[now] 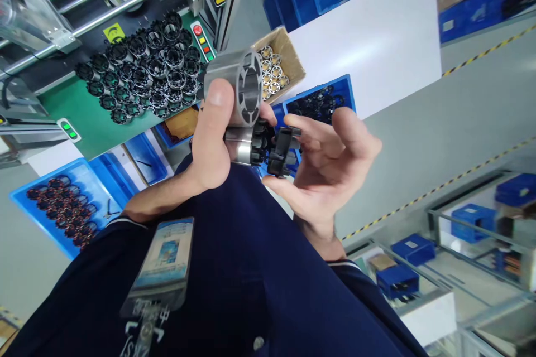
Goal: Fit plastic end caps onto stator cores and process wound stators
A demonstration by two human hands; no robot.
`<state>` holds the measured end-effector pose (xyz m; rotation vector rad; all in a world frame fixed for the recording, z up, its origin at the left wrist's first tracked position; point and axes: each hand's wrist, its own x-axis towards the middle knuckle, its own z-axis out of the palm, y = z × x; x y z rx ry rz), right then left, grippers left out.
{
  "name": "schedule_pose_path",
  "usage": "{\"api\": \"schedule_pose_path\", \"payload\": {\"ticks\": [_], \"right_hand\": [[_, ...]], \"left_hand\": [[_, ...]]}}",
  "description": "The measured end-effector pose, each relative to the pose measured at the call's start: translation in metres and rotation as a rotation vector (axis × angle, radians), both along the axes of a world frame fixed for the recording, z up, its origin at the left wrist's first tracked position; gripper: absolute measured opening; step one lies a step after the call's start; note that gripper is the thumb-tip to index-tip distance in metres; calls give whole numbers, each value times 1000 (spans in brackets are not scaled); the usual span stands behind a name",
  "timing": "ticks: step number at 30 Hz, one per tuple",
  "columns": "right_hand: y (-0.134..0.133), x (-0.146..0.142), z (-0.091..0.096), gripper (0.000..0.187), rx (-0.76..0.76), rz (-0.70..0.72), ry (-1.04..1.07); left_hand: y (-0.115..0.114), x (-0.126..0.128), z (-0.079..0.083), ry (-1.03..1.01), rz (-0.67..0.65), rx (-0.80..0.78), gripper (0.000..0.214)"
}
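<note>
My left hand (209, 148) is wrapped round a bare metal cylinder (228, 70), thumb flat on its outer wall, with a second metal cylinder (239, 146) with a black end held just beneath it; my right hand (335, 164) pinches a black slotted piece (280, 153) between thumb and a fingertip; all three are in front of my chest, the black slotted piece beside that black end, though I cannot tell whether they touch; the metal I judge heavy, stiff and rather slick, best gripped round the smooth outside; the black slotted piece looks like light, rigid plastic, its thin projections probably easy to snap, so its outer edges are the place to hold.
</note>
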<state>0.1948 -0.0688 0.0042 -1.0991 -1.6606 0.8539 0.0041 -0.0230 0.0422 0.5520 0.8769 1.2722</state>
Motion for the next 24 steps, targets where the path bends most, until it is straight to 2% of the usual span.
{"api": "schedule_pose_path", "payload": {"ticks": [2,5,8,11,14,16,18,21,24], "right_hand": [[-3,6,-4,121,-4,2,-35],[-3,8,-5,111,56,-20,-43],[1,4,-1,105,165,-21,-1],[3,4,3,99,207,-23,-1],[4,6,6,86,173,-57,-22],[6,7,9,80,145,-93,-44],[11,5,13,80,181,-104,-35],[13,3,18,83,201,-57,-26],[8,4,19,84,47,-54,-121]], "left_hand": [[-1,-2,-4,5,-42,42,100],[-1,-3,-4,14,-32,105,100],[-2,-1,-2,-27,-27,80,99],[-6,0,-5,-66,-57,86,97],[-11,-2,-13,-39,-109,161,87],[-13,-5,-18,-20,-138,212,66],[-15,-8,-20,6,-171,265,49],[-16,-14,-20,111,-254,322,46],[-16,-18,-18,220,-276,361,54]]}}
